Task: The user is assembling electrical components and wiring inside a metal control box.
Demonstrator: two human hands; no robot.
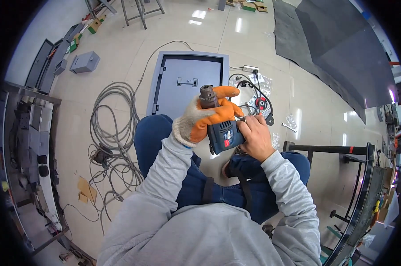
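Over my knees, my gloved left hand [205, 117] grips the blue electric drill [221, 128] below its chuck [207, 96]; my bare right hand [255, 136] holds the rear. Next, probably, steady chuck work.

We see the panel [189, 86] lying on the floor [120, 57]; cable coil [114, 128] left of it, drill [220, 126] before it.

Gloved left hand [205, 116] in closed grip, bare right hand [256, 137] curled alongside, forearms converging
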